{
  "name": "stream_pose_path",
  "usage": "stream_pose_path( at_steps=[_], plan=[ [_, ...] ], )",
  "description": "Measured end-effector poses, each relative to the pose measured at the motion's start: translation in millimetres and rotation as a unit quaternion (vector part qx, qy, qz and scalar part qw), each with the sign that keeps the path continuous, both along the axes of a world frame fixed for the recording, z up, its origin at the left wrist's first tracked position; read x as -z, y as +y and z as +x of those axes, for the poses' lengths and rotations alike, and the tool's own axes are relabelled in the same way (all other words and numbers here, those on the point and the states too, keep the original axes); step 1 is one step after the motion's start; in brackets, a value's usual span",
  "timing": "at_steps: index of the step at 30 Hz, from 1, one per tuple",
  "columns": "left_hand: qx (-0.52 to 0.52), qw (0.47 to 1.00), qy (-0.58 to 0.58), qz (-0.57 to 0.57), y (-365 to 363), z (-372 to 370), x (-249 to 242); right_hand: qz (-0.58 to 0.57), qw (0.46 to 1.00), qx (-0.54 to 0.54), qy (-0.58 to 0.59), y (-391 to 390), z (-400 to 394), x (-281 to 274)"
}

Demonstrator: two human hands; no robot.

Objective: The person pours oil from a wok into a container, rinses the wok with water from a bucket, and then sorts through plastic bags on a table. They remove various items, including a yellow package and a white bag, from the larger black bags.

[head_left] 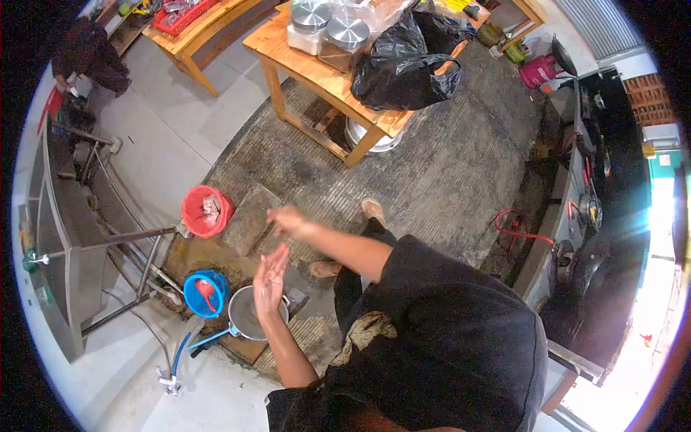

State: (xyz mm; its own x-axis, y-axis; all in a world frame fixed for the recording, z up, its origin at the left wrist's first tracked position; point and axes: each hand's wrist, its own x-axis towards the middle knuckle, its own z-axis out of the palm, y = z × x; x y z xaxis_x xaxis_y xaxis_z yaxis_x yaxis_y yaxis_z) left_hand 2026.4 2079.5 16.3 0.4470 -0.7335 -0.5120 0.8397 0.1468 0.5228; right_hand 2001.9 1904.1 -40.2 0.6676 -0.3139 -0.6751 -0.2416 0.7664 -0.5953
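Note:
My left hand point(271, 279) is raised with its palm showing and fingers stretched out, holding nothing. It is over the near side of a round grey pot-like vessel point(248, 317), hiding part of it. My right hand point(291, 222) is a little beyond, blurred by motion, its fingers loosely bent and apart with nothing visible in them. Below it lies a stone slab point(250, 209) on the wet floor. Beside the vessel stands a blue bucket point(190, 297) with a red dipper point(206, 294) inside. A red bin point(188, 216) holding scraps is farther off. A light-blue handle point(209, 340) reaches to the vessel's rim.
A wooden table point(270, 45) bears jars point(345, 34) and black plastic bags point(392, 75). At left is a metal-framed counter point(72, 288); a tap point(170, 381) with a blue hose is below. A stove counter point(576, 237) lines the right. Another person point(86, 54) is at upper left.

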Motion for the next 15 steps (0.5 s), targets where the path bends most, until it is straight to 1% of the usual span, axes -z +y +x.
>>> stream_pose_path(
  at_steps=[1,2,3,4,5,6,7,8,9,10,11,12,13,15],
  plan=[
    [0.006,0.999,-0.032,0.037,8.7,1.6,0.3,-0.024,0.995,-0.058,-0.076,-39.1,-24.5,-11.6],
    [0.012,0.995,-0.065,0.074,19.6,4.5,1.6,0.053,0.988,-0.142,-0.027,-85.2,-51.1,-25.5],
    [-0.026,0.997,-0.05,0.054,40.4,15.0,28.4,0.174,0.949,-0.162,-0.209,-126.0,-94.9,0.9],
    [-0.063,0.997,-0.036,0.035,67.9,27.8,74.9,0.277,0.896,-0.108,-0.33,-157.3,-147.8,1.7],
    [-0.1,0.995,-0.019,0.016,85.3,26.3,96.6,0.22,0.955,0.024,-0.196,-172.7,-206.4,-33.9],
    [0.075,0.958,-0.129,0.246,81.3,15.3,88.3,0.145,0.983,0.062,-0.09,-180.5,-267.3,0.9],
    [0.287,0.841,-0.2,0.413,78.5,4.3,80.8,0.06,0.996,0.058,0.033,-193.1,-325.9,29.8],
    [0.416,0.691,-0.285,0.517,86.6,-15.3,98.1,-0.031,0.988,0.014,0.152,-200.9,-382.0,44.2],
    [0.429,0.649,-0.301,0.552,95.0,-41.4,112.3,-0.113,0.956,-0.057,0.267,-205.7,-436.0,57.9],
    [0.437,0.619,-0.292,0.583,104.8,-70.6,122.3,-0.177,0.906,-0.135,0.359,-209.2,-478.6,69.8],
    [0.444,0.605,-0.273,0.602,106.9,-101.3,131.3,-0.224,0.848,-0.21,0.432,-211.5,-513.5,78.4],
    [0.458,0.605,-0.254,0.6,99.3,-131.4,136.1,-0.248,0.811,-0.262,0.461,-214.5,-535.2,83.7],
    [0.479,0.606,-0.242,0.588,85.4,-162.6,140.7,-0.264,0.786,-0.297,0.473,-218.0,-548.9,88.7],
    [0.517,0.61,-0.25,0.546,39.5,-214.9,155.9,-0.307,0.752,-0.342,0.473,-227.8,-556.6,101.0]
  ],
)
